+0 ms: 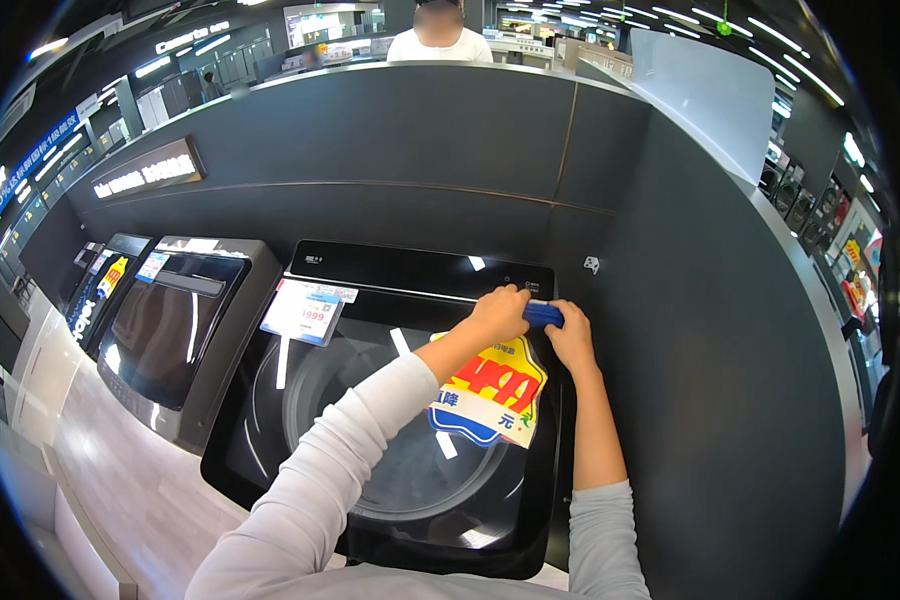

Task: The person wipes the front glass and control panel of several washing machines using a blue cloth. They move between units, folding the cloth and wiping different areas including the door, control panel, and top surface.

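Left hand [508,308] and right hand [572,335] grasp a small blue object [543,315] between them (its exact kind is unclear), a hold best kept even at both ends and clear of the yellow-and-red sign [495,385] just bodyward of the hands.

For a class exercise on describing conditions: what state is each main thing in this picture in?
Left hand: gripping the blue object's left end
Right hand: gripping its right end
Blue object: held in both hands
Nearest washer's lid: shut
Yellow-red sign: partly covered by the left arm
Neighbouring washer's lid: shut
Wall sign: lit
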Motion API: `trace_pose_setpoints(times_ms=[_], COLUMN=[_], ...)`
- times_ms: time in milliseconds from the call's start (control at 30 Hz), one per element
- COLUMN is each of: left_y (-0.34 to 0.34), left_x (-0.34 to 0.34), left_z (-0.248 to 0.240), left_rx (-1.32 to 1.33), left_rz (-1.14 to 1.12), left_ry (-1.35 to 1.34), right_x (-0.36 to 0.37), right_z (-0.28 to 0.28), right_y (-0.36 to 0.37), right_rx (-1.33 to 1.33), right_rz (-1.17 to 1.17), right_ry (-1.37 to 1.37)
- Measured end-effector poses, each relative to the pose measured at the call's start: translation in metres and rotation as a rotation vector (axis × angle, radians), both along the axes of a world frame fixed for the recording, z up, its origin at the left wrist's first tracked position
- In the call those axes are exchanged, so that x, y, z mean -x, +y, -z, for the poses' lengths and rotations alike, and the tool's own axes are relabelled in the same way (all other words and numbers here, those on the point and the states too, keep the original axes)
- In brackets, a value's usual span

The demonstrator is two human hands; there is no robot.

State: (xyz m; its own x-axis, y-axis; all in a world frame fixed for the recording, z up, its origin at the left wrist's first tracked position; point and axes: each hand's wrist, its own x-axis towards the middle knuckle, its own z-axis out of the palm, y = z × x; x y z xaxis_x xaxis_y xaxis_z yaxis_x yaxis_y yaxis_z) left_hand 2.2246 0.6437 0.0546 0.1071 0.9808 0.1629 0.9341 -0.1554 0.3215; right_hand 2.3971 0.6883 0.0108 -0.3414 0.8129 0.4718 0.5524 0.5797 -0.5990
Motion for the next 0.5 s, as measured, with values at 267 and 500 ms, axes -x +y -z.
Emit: trace_pose_setpoints(times_ms=[267, 500], left_y=[-0.041, -0.087], left_x=[-0.017, -0.026], left_z=[0.023, 0.046], left_rx=[-0.475, -0.485], left_rz=[0.141, 0.140], left_ry=[0.184, 0.118], right_x=[-0.014, -0.017], right_z=[-0.002, 0.009], right_y=[-0.056, -0.108], right_rx=[0.022, -0.218], right_rz=[0.085, 0.168], right_ry=[-0.031, -0.151])
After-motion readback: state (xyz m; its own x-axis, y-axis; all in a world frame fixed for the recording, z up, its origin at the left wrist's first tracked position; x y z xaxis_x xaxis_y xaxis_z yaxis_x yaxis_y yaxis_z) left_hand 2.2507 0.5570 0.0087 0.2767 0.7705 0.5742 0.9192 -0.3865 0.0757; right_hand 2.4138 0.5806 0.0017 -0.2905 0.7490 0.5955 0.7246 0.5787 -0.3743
